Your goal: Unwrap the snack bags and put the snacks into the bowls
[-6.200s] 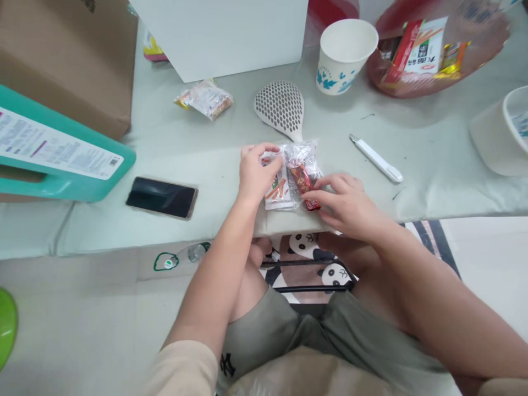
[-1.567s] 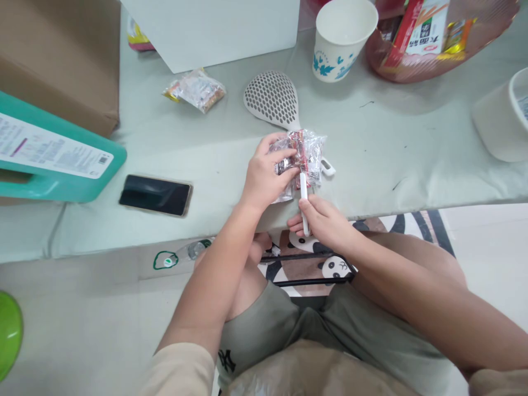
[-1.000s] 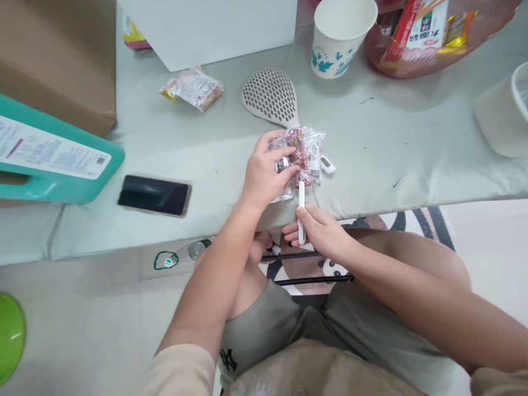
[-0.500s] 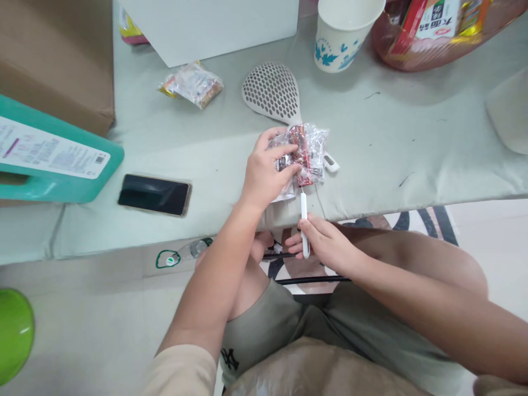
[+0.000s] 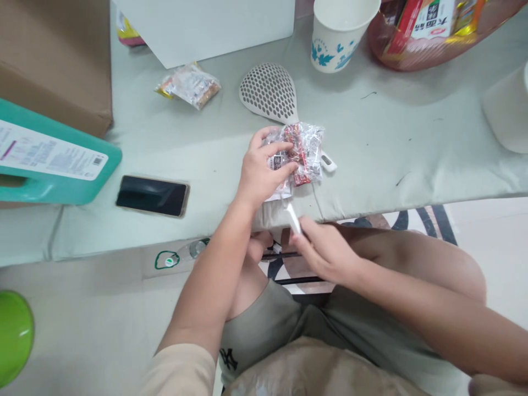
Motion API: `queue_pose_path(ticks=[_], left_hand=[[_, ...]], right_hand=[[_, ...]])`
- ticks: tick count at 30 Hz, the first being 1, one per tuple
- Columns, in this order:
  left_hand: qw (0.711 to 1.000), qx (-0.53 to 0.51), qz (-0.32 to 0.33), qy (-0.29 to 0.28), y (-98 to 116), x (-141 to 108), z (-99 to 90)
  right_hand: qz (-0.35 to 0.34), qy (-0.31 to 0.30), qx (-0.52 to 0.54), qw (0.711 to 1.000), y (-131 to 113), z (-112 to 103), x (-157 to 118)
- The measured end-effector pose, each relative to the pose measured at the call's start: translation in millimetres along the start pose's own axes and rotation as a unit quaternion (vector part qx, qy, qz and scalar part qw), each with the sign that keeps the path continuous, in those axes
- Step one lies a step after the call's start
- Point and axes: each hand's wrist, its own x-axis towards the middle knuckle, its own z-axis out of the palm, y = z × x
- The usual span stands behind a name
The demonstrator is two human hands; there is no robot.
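Near the surface's front edge (image 5: 391,204), wrapped snacks (image 5: 305,154) lie partly beneath the left hand (image 5: 263,168) (fingers spread), and the right hand (image 5: 325,247) grips a white knife (image 5: 292,217).

Left hand (image 5: 264,165): fingers spread over wrapped snack packets (image 5: 313,146), red one beside thumb tip. Right hand (image 5: 324,247): gripping white knife (image 5: 293,219), blurred tip pointing toward left hand's packets, contact unclear. Slotted spoon (image 5: 269,92): head beyond left hand, handle end showing to its right. Phone (image 5: 152,195) left of left hand.
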Motion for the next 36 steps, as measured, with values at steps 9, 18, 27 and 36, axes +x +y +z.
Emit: queue_pose_path(ticks=[9,18,27,36], left_hand=[[0.999,0.019,0.011,0.035,2.0,-1.2,-5.4],[0.978,0.055,-0.155,0.130,12.0,-2.0,-18.1],[0.973,0.116,-0.162,0.118,18.6,-3.2,-34.0],[0.997,0.068,0.037,0.013,7.4,-11.6,-28.7]], right_hand=[[0.060,0.366,-0.209,0.905,78.0,-100.9,48.4],[0.142,0.453,-0.200,0.857,129.1,-124.9,50.4],[-0.125,0.279,-0.184,0.934,43.3,-58.3,60.2],[-0.140,0.270,-0.182,0.935,44.1,-38.0,79.2]])
